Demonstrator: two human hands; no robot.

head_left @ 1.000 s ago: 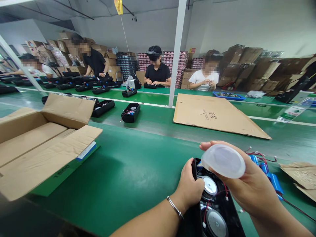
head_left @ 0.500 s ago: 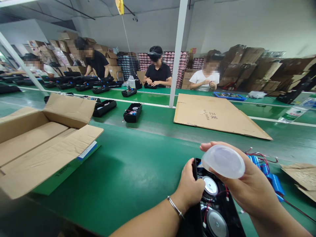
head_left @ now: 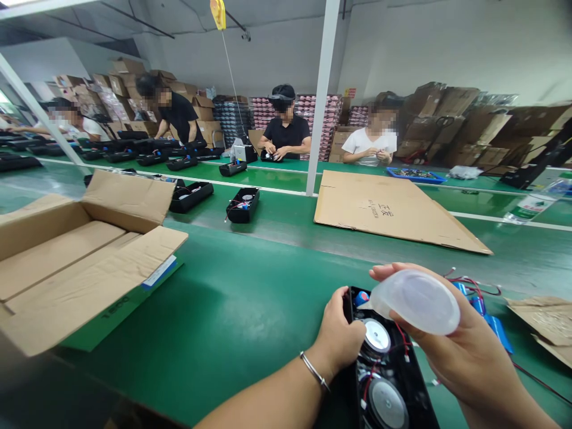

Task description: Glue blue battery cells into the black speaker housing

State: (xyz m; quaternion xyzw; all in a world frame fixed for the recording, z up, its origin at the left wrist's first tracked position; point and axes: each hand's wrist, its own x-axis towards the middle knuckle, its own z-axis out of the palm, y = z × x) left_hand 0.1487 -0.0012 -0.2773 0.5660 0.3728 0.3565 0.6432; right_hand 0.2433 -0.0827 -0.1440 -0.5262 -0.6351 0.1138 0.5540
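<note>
A black speaker housing with two round silver-backed speakers and thin red and black wires lies at the lower right. My left hand is closed on its left wall, thumb over the rim. A translucent white squeeze bottle is gripped in my right hand, tilted over the far end of the housing. Its narrow tip points down to the left, close to a blue cylindrical cell in the housing's far corner. Whether the tip touches anything I cannot tell.
Blue wired battery packs lie right of my right hand, beside torn brown paper. An open carton stands left. Beyond are a flat cardboard sheet, another housing and a plastic bottle. Co-workers sit and stand across the line.
My right hand has moved slightly right and down with the squeeze bottle, which has tilted. The blue cell in the housing's corner now shows. My left hand keeps its hold on the housing.
</note>
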